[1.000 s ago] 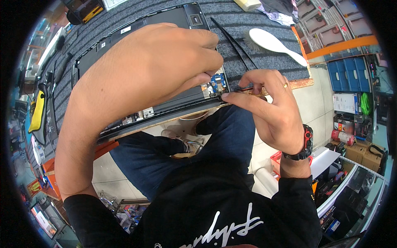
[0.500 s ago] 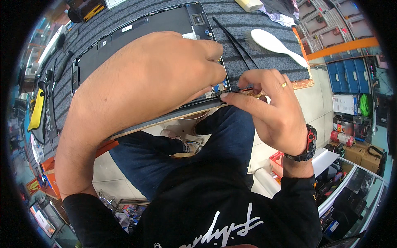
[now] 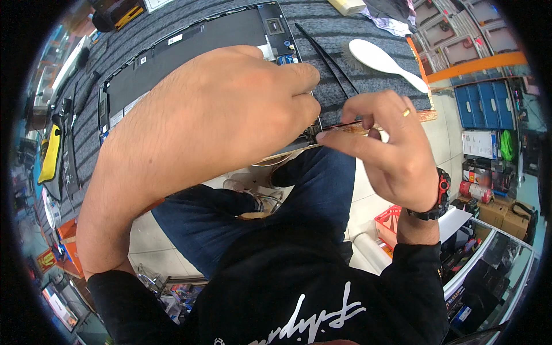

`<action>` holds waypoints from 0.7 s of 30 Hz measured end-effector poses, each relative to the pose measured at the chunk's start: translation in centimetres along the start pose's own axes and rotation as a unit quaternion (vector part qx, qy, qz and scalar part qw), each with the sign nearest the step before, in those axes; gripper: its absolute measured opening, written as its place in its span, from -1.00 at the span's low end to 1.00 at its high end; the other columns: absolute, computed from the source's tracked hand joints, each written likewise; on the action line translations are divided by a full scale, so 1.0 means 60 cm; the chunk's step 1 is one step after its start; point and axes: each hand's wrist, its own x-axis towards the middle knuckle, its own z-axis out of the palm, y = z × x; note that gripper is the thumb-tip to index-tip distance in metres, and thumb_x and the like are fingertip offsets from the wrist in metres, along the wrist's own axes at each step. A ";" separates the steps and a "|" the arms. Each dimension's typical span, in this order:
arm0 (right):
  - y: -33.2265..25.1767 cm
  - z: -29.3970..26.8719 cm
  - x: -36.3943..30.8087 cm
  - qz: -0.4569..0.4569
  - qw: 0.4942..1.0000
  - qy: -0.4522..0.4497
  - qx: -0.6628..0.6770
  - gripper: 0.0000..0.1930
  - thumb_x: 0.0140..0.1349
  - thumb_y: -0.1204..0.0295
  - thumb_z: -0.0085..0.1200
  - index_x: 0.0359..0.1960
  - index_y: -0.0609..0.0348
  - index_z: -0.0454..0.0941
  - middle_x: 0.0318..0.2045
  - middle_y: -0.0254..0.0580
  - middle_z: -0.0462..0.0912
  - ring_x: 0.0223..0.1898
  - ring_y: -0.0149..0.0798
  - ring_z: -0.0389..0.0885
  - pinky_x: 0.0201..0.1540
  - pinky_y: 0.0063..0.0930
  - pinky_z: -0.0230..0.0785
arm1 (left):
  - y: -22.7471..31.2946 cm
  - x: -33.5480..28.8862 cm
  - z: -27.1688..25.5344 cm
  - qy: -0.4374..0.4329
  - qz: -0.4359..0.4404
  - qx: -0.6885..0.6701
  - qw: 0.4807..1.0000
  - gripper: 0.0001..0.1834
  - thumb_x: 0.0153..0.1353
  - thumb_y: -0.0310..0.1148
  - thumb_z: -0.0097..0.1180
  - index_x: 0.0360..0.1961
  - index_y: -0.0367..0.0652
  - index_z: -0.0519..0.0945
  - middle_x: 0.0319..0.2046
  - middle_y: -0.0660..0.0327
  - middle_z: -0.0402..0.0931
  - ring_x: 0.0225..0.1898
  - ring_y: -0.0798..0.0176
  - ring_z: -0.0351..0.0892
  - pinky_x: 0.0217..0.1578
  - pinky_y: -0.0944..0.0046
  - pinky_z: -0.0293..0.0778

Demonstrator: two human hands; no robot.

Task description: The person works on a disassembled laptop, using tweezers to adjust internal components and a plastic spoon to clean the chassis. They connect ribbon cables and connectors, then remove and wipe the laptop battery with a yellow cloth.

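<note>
An opened-up laptop [image 3: 213, 35], its dark inner side showing, lies near the table's front edge. My left hand [image 3: 253, 109] reaches across it, fingers curled down over its right end; the fingertips and whatever they grip are hidden. Beside the near right corner is my right hand [image 3: 397, 152], wearing a ring. Its thumb reaches to that corner, while the index finger is bent and stands apart from the thumb; I see nothing held there. Black tweezers [image 3: 328, 57] lie right of the laptop, with a white-handled brush [image 3: 385, 63] beyond them.
A ribbed grey mat [image 3: 310, 17] covers the table. Yellow-and-black tools [image 3: 53, 149] lie at its left. A cloth [image 3: 394, 17] lies at the far right. Below on the right are a red basket [image 3: 386, 224] and blue drawers [image 3: 486, 106]. My legs [image 3: 310, 190] are under the front edge.
My right hand has moved slightly right, its thumb drawing back a little at the corner. My left hand has shifted slightly right and nearer, uncovering a blue part of the laptop's inside.
</note>
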 end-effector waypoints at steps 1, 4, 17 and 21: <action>-0.002 0.003 -0.002 0.007 1.000 0.002 0.005 -0.52 -0.02 0.73 0.21 -0.08 -0.03 0.88 -0.08 -0.25 0.67 -0.21 -0.20 0.58 -0.20 -0.33 0.37 | 0.000 0.000 -0.001 0.004 0.004 -0.009 1.000 -0.83 0.29 -0.30 0.35 -0.17 -0.12 0.70 -0.12 0.18 0.64 -0.22 0.05 0.65 -0.16 0.07 0.52; -0.008 0.010 -0.006 0.011 1.000 -0.007 0.003 -0.51 -0.03 0.73 0.21 -0.07 -0.04 0.88 -0.09 -0.24 0.67 -0.22 -0.20 0.58 -0.20 -0.33 0.36 | 0.002 0.000 -0.004 -0.006 0.007 -0.005 1.000 -0.82 0.27 -0.33 0.36 -0.17 -0.14 0.70 -0.12 0.18 0.64 -0.21 0.06 0.67 -0.15 0.08 0.54; 0.001 0.011 -0.003 0.004 1.000 -0.008 0.015 -0.49 -0.03 0.70 0.25 -0.02 -0.04 0.88 -0.09 -0.24 0.66 -0.21 -0.18 0.57 -0.15 -0.28 0.39 | 0.006 -0.007 -0.006 -0.058 -0.007 0.016 0.998 -0.79 0.25 -0.33 0.36 -0.12 -0.15 0.71 -0.07 0.17 0.68 -0.14 0.10 0.71 -0.04 0.11 0.58; -0.001 0.010 -0.003 0.012 1.000 -0.012 0.015 -0.50 -0.04 0.69 0.25 -0.03 -0.03 0.88 -0.09 -0.23 0.66 -0.20 -0.17 0.57 -0.14 -0.27 0.39 | 0.002 -0.006 -0.001 -0.025 -0.006 -0.004 1.000 -0.81 0.25 -0.32 0.34 -0.13 -0.08 0.74 -0.11 0.23 0.67 -0.18 0.13 0.71 -0.06 0.13 0.57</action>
